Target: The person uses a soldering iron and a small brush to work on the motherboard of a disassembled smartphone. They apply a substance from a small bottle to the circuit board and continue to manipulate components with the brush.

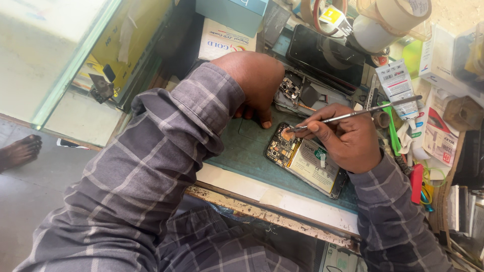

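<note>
Lying on the green work mat [242, 146], back cover off, battery and circuit board exposed: opened phone [305, 160], directly under the right hand [348, 141] and partly covered by it at the lower end. Right hand closed around thin metal tweezers [353, 115], pinched between thumb and forefinger like a pen, long handle angled up and to the right, tips down on a small copper-coloured part at the phone's upper board end. Whether the tweezer tips are pressed together: cannot tell. Left hand [254, 80] just beyond the phone's top edge, curled into a loose fist, fingertips pressed onto the mat, nothing visibly held, not touching the phone. Behind the left hand, a second disassembled phone frame [305, 95] and a dark glass screen [322, 55]. Further right, tape rolls [388, 20] and a white tube [398, 85] among clutter.
</note>
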